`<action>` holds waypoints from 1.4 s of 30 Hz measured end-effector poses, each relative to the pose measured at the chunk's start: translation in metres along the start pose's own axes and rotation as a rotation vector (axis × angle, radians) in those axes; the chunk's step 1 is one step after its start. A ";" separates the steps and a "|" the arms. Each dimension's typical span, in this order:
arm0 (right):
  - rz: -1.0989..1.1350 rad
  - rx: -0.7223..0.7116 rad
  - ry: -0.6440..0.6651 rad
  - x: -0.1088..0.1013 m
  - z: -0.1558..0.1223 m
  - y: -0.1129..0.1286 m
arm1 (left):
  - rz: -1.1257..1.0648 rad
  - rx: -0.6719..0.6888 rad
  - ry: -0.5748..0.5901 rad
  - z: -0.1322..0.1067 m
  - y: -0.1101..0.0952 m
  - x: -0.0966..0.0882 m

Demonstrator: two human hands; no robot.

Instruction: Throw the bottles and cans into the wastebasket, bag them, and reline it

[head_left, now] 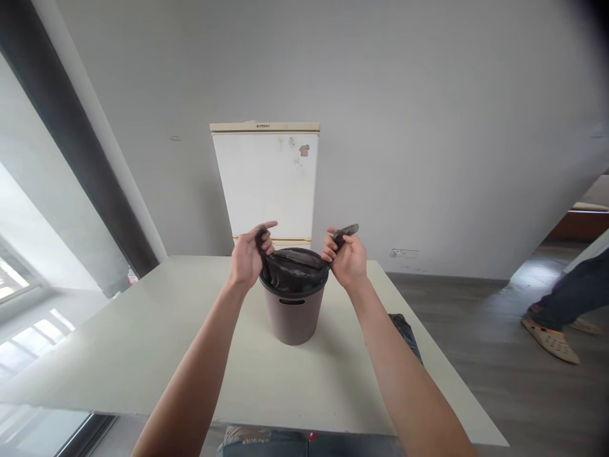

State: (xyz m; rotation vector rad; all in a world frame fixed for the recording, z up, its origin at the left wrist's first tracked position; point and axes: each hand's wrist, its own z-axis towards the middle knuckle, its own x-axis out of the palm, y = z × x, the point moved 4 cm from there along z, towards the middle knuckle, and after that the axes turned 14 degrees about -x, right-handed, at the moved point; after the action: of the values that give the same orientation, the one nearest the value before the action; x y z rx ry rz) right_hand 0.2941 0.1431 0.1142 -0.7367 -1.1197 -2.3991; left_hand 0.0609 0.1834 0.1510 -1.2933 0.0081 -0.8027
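A small brown bin (294, 315) stands on the white table (143, 343), lined with a black plastic bag (297, 266). My left hand (248, 254) pinches the bag's left handle above the rim, index finger stretched out. My right hand (347, 256) is closed on the bag's right handle, lifted slightly above the rim. Both handles are pulled up and apart over the bin's mouth. The bag's inside is hidden.
A white fridge (266, 181) stands against the grey wall behind the table. Another person's leg and sandalled foot (552, 336) are on the wooden floor at the right. A large window (28, 254) runs along the left. A dark cloth (404, 330) hangs at the table's right edge.
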 end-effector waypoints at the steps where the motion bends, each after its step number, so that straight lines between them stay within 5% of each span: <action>1: -0.046 0.039 0.047 0.006 0.001 0.000 | 0.103 -0.010 0.010 0.000 0.001 0.006; 6: -0.291 0.149 0.186 0.029 0.005 -0.016 | 0.566 0.050 0.004 0.005 0.012 0.028; 14: -0.367 0.039 0.084 0.033 0.011 -0.038 | 0.466 0.005 -0.115 0.013 0.028 0.030; 20: -0.416 0.013 0.374 0.051 0.001 -0.030 | 0.653 -0.096 0.042 0.010 0.034 0.040; 23: -0.482 -0.029 0.446 0.055 -0.003 -0.025 | 0.677 -0.049 -0.063 0.012 0.030 0.039; 27: -0.536 -0.009 0.299 0.047 -0.007 -0.019 | 0.668 0.051 -0.271 0.012 0.023 0.033; 30: -0.587 -0.051 0.317 0.043 -0.010 -0.014 | 0.698 0.093 -0.354 0.012 0.023 0.029; 36: -0.925 -0.256 0.420 0.041 -0.015 -0.010 | 0.749 0.184 -0.432 0.008 0.022 0.029; 42: -1.488 -0.475 0.425 0.051 -0.036 -0.010 | 0.693 0.109 -0.441 0.012 0.025 0.028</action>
State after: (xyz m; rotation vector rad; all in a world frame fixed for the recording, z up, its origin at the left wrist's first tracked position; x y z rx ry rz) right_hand 0.2382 0.1142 0.1202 0.9033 -1.0180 -3.7585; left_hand 0.1002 0.1796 0.1451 -1.2252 0.0560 0.0766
